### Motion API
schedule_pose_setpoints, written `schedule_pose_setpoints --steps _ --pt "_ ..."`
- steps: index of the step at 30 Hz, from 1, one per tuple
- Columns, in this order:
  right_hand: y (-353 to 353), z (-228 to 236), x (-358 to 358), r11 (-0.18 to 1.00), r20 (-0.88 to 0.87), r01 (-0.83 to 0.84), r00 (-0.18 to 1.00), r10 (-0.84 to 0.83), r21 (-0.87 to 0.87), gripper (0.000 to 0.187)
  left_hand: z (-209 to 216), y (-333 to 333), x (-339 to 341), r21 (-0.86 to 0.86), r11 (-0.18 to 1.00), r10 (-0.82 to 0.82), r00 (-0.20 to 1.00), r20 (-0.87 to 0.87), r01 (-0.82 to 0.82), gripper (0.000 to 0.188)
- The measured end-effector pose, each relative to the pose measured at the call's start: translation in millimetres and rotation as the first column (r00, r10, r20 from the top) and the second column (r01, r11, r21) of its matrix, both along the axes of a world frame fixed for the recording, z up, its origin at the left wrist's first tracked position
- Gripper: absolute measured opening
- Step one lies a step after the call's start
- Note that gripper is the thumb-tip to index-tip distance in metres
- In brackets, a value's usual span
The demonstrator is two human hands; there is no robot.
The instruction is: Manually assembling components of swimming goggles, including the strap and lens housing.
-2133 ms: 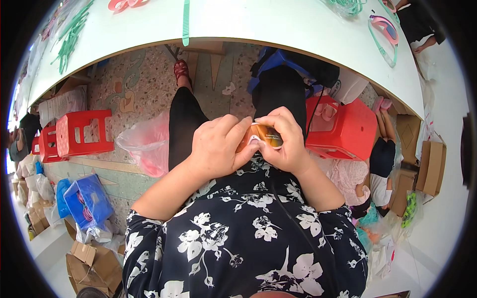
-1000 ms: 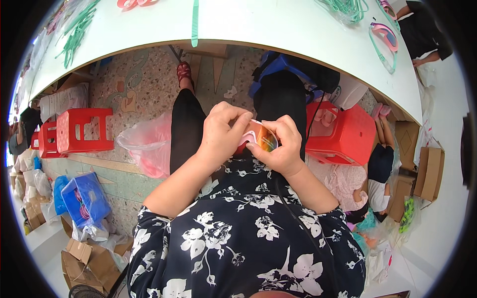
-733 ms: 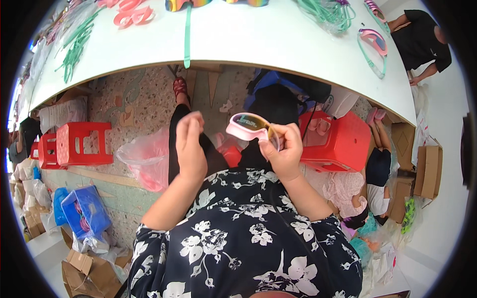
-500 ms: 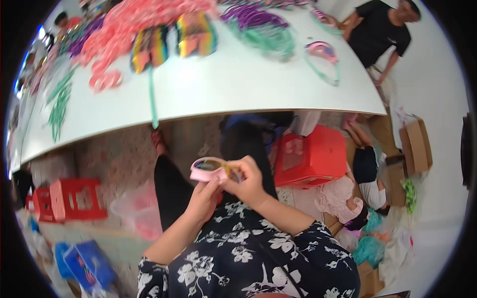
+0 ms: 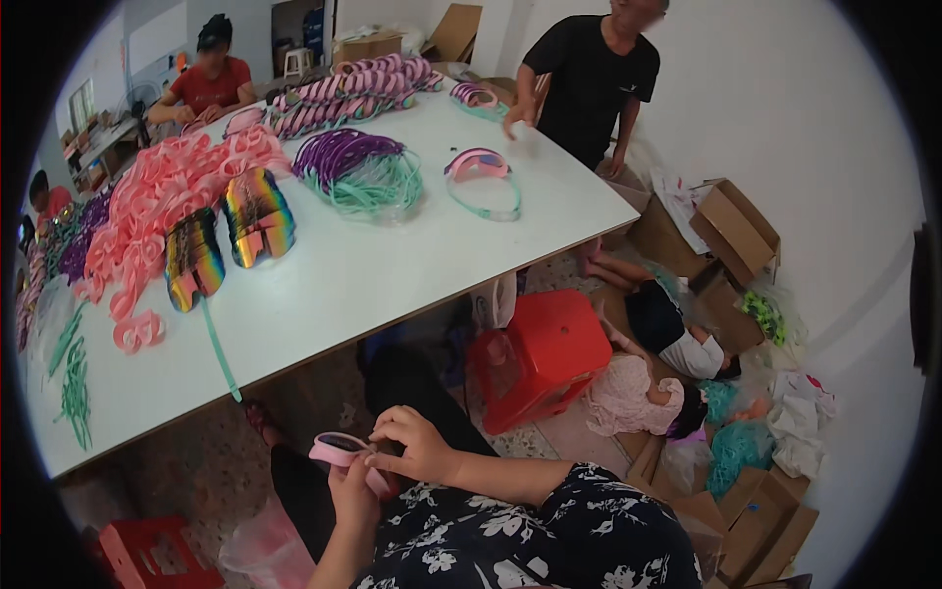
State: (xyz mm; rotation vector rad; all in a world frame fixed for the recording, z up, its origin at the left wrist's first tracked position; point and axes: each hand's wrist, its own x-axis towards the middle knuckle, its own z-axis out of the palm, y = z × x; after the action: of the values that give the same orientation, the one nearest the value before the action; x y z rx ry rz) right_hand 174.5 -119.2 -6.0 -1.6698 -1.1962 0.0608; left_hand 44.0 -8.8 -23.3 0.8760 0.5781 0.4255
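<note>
A pair of pink swim goggles (image 5: 339,452) with a dark lens is held over my lap, below the near table edge. My left hand (image 5: 355,494) is closed around its lower side, thumb up against the frame. My right hand (image 5: 417,450) grips the right edge, thumb and fingers bent onto it; the fingertips' exact contact is partly hidden. On the white table (image 5: 343,294) ahead lie two stacks of rainbow mirrored lenses (image 5: 258,218), a heap of pink goggle frames (image 5: 186,191) and a green strap (image 5: 221,353) hanging over the edge.
Bundled purple and green straps (image 5: 358,177) and assembled goggles (image 5: 481,182) lie farther right. A red stool (image 5: 540,358) stands under the table edge. Two people lie on cardboard at right, near bags and boxes (image 5: 736,231). A person in black (image 5: 589,88) stands at the table's far right corner.
My view has tilted up and turned, showing more of the table and a seated person in red. The goggles have turned in my hands; both hands stay on them.
</note>
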Motion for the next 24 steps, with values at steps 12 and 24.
schedule_pose_setpoints --steps 12,24 --pt "20 4 0 0.987 -0.453 -0.16 0.881 0.138 -0.012 0.039 -1 0 -7 -0.068 0.979 -0.191 0.98 0.058 0.195 0.051" --pt "31 -4 7 0.939 -0.512 -0.329 0.826 0.235 -0.101 0.045 -5 9 -1 0.06 0.989 -0.137 0.988 0.068 0.133 0.051"
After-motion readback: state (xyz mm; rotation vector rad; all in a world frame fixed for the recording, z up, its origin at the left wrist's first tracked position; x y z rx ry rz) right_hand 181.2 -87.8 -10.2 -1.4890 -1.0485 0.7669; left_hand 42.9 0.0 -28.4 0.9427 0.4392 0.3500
